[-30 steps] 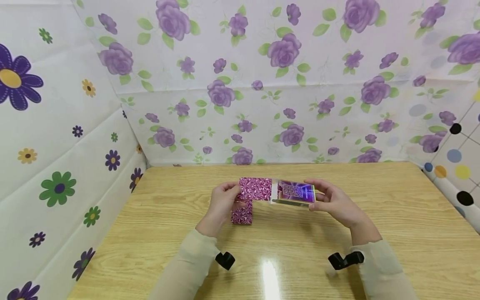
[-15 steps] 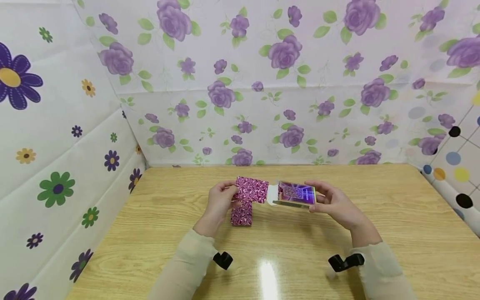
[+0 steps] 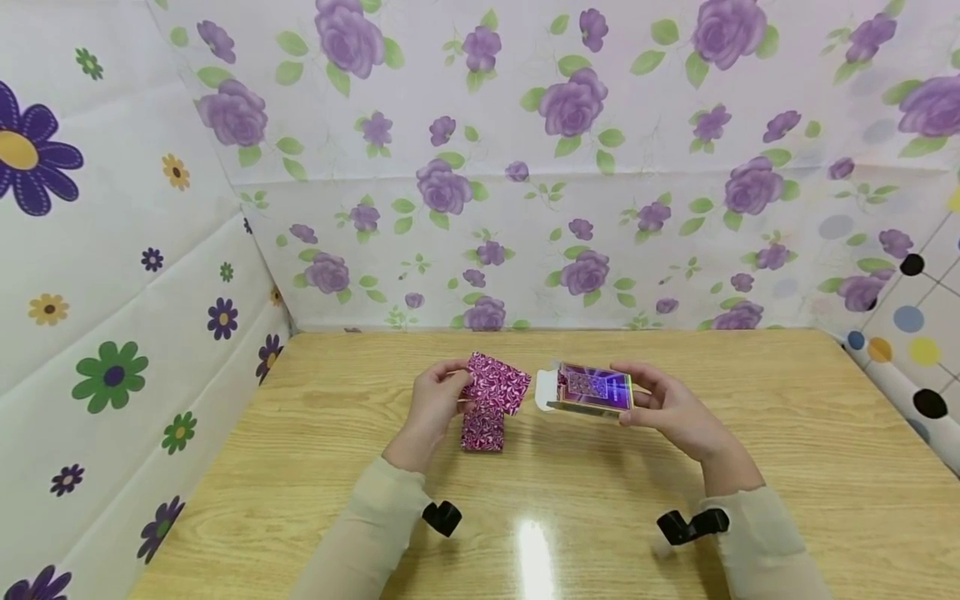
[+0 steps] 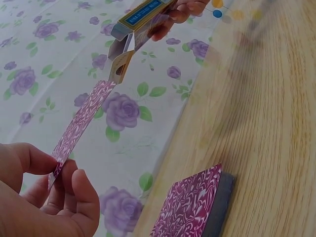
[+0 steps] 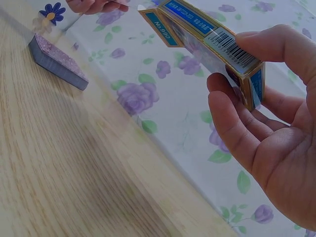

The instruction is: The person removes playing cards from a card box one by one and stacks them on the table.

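Between thumb and fingers, my left hand pinches a playing card with a magenta-and-white swirl back; the left wrist view shows the card nearly edge-on. Across from it, my right hand grips a shiny purple card box by its far end. The box's white end flap stands open towards the card, with a gap between them in the head view. A barcode shows on the side of the box in the right wrist view. Below the card lies a deck of cards, swirl backs up.
The wooden table runs back to a white curtain printed with purple roses. A flowered sheet hangs at the left, a dotted one at the right. Black wrist cameras sit on both forearms.
My left hand has drawn the card left, away from the box, and the card has tilted; a gap has opened and the white flap shows more. The right hand stays nearly still.
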Action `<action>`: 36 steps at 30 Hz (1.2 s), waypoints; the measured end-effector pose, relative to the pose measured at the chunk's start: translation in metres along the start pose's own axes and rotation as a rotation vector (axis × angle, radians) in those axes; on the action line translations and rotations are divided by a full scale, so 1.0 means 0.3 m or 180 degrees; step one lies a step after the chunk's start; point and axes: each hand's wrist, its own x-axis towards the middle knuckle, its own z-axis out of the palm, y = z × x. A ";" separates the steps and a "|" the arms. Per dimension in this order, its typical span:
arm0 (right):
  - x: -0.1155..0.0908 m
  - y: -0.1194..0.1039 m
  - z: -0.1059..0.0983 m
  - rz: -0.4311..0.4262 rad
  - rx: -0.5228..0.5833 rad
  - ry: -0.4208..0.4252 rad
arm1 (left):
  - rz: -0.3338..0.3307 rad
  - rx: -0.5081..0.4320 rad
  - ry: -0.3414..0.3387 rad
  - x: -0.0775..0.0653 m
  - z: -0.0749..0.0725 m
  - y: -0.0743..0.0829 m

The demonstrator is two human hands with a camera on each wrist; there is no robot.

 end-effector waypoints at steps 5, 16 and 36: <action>0.001 -0.002 0.000 0.0004 -0.0003 0.0003 | 0.0015 0.0046 0.0005 0.001 -0.004 0.002; 0.007 -0.005 -0.002 0.0008 -0.0048 0.0009 | 0.0040 0.0096 0.0028 0.010 -0.016 0.006; 0.000 -0.011 0.005 -0.0021 -0.0022 0.0016 | 0.0063 -0.0002 0.0045 0.021 -0.018 -0.002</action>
